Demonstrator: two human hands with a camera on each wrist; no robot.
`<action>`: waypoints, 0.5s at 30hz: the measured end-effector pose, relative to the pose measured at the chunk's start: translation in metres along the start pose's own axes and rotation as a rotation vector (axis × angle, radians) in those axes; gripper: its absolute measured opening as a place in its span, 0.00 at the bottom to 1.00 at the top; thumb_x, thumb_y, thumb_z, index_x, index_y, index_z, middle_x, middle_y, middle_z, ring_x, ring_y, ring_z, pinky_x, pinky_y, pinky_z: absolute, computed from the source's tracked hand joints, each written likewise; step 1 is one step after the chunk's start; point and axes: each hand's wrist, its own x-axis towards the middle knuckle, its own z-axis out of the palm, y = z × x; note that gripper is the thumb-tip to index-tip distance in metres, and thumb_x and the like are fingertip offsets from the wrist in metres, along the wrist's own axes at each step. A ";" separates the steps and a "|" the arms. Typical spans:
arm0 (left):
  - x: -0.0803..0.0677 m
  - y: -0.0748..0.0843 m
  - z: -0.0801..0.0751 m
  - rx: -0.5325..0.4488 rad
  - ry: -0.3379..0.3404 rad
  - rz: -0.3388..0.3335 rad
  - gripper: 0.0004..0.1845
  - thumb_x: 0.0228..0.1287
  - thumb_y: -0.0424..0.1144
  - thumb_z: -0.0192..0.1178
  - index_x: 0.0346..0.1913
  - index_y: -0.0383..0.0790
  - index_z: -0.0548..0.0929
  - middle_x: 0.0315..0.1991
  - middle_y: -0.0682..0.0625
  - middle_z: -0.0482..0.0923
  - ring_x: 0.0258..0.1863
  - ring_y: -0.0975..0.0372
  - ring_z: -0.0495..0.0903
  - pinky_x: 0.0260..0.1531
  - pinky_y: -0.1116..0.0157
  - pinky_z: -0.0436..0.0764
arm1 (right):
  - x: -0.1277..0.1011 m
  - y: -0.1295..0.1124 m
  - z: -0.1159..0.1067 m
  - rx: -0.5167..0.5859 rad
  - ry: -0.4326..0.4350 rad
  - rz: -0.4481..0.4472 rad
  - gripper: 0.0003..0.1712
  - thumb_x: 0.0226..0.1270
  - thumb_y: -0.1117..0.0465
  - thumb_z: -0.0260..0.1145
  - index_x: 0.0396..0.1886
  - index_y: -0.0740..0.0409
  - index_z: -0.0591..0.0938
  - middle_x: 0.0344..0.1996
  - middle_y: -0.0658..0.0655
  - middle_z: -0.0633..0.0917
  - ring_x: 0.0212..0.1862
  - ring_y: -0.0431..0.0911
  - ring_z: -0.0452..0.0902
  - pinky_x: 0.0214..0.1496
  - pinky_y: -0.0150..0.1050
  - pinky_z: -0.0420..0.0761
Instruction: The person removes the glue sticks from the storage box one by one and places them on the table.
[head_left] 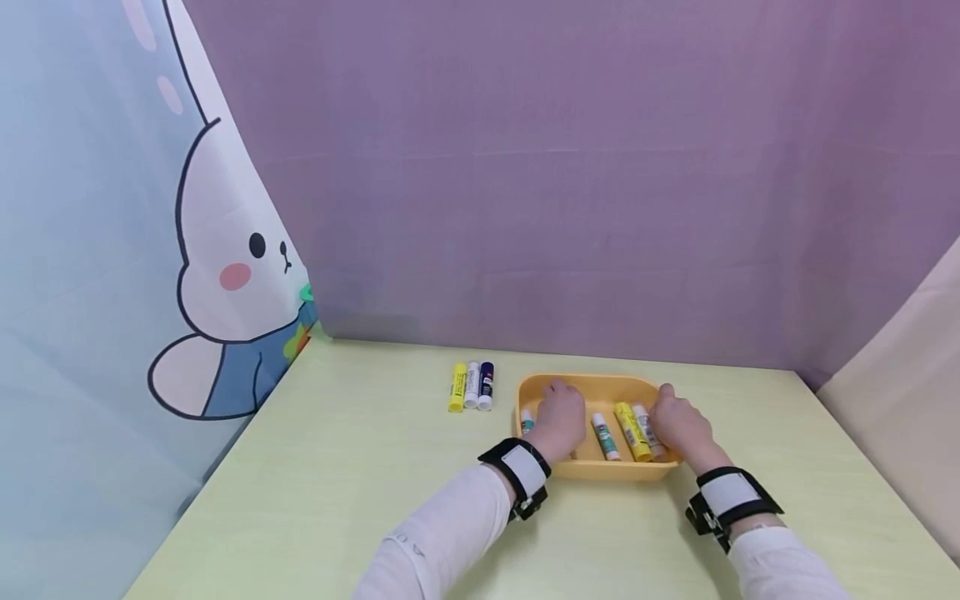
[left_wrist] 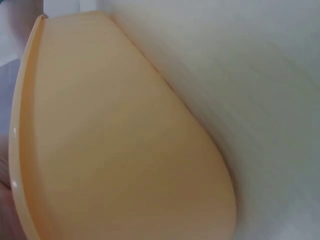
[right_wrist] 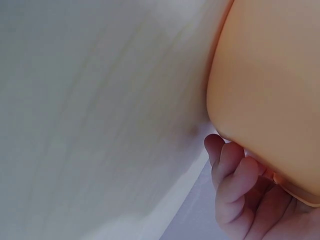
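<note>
The tray [head_left: 611,472] sits on the tabletop [head_left: 337,467], a little right of its middle and nearer the back edge, beside which the purple curtain [head_left: 555,183] hangs. Your right hand [head_left: 682,423] is at the tray's right edge, its fingers curled against the outer wall below the rim, so you grip the tray there. Your left hand [head_left: 558,421] reaches inside the tray toward its left end; its fingers are hidden, so I cannot tell whether they hold anything.

Within the tray, you have a thick yellow glue stick [head_left: 633,432] lying near the right edge, with a pale glue stick [head_left: 649,432] just beside it, close to your right hand. To their left lies a smaller green-and-white glue stick [head_left: 606,437], and a similar tube [head_left: 527,421] shows at the left edge, partly covered by your left hand. Left of the tray, near the tabletop's back edge, three more sticks [head_left: 472,385] lie side by side: yellow, white and dark blue.
</note>
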 end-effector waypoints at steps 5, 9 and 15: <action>0.002 -0.005 -0.002 0.105 0.009 -0.014 0.09 0.63 0.38 0.59 0.43 0.39 0.81 0.37 0.48 0.74 0.32 0.63 0.72 0.28 0.71 0.74 | 0.000 0.000 -0.001 -0.004 0.001 -0.005 0.19 0.72 0.63 0.42 0.53 0.76 0.58 0.22 0.65 0.75 0.21 0.51 0.73 0.18 0.39 0.71; 0.004 -0.008 -0.002 0.188 0.012 -0.003 0.08 0.63 0.40 0.58 0.41 0.41 0.82 0.32 0.52 0.78 0.27 0.65 0.74 0.33 0.70 0.73 | 0.000 0.001 0.000 -0.001 0.001 -0.008 0.19 0.72 0.63 0.42 0.53 0.77 0.58 0.22 0.65 0.75 0.20 0.51 0.73 0.18 0.39 0.72; 0.004 -0.013 -0.002 -0.015 -0.037 0.001 0.03 0.56 0.37 0.64 0.32 0.43 0.81 0.29 0.54 0.80 0.27 0.66 0.78 0.39 0.71 0.76 | -0.001 0.001 -0.001 0.000 -0.003 -0.008 0.20 0.72 0.63 0.42 0.54 0.77 0.58 0.21 0.64 0.75 0.20 0.50 0.73 0.18 0.38 0.71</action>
